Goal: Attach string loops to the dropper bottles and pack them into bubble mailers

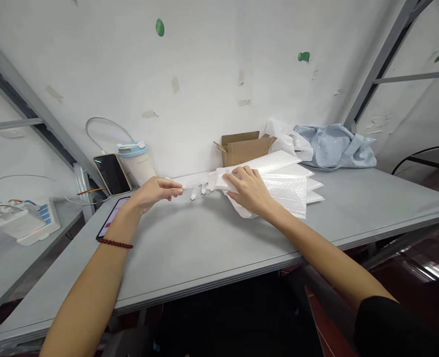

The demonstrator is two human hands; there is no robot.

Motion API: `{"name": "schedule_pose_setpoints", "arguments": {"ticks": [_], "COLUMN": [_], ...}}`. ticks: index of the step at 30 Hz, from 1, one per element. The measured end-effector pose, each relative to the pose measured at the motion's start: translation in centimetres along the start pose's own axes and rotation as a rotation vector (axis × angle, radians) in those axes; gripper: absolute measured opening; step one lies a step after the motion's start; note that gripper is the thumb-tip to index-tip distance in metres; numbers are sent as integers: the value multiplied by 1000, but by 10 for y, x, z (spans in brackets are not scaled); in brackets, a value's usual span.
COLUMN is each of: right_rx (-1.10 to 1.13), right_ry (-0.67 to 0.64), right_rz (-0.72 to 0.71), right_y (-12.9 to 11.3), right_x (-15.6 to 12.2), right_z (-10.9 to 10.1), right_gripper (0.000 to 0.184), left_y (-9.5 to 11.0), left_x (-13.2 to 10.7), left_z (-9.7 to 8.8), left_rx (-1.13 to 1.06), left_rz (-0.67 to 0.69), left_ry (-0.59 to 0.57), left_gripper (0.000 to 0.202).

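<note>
My left hand point(156, 192) pinches the left end of a long white foam or plastic strip point(195, 179) lying along the back of the grey table point(204, 248). My right hand point(249, 190) rests palm down on a stack of clear and white plastic bags point(290, 186), its fingers curled over the near end of the stack where the strip meets it. Small white pieces point(199, 192) lie on the table between the two hands. A dark red bead bracelet circles my left wrist.
A phone point(112, 173) leans on the wall beside a white cup with a blue lid point(137, 162). Another phone point(112, 214) lies flat. An open cardboard box point(244, 147) and blue cloth point(334, 146) sit at the back. A power strip point(37, 223) lies on the left table.
</note>
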State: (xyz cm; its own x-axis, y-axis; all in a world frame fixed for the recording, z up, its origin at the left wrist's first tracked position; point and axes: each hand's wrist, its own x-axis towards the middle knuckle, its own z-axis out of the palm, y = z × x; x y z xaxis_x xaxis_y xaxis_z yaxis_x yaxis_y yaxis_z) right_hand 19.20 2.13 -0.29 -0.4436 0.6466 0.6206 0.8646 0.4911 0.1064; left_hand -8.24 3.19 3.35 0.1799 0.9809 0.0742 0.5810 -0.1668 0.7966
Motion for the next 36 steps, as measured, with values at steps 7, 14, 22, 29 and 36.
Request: {"name": "schedule_pose_setpoints", "arguments": {"ticks": [7,14,22,29,36], "right_rx": [29,96,125,114,168], "right_ry": [-37,-72,-83,-88,-34], "right_rz": [-13,-66,-52,-7,23], "right_y": [-3,-10,-11,-11,-5], "right_x": [0,-2,-2,-1,0], "right_z": [-1,-3,-4,-6,-5], "right_gripper": [29,29,29,25,23], "left_y": [5,11,16,-16,-43], "left_x": [2,-3,-7,12,21], "left_z": [27,68,78,56,63], "left_rx": [38,-30,-131,216,434], "left_rz": [90,320,282,63,-20], "left_ry": [51,104,114,279,190], "left_gripper": [18,21,22,36,23]}}
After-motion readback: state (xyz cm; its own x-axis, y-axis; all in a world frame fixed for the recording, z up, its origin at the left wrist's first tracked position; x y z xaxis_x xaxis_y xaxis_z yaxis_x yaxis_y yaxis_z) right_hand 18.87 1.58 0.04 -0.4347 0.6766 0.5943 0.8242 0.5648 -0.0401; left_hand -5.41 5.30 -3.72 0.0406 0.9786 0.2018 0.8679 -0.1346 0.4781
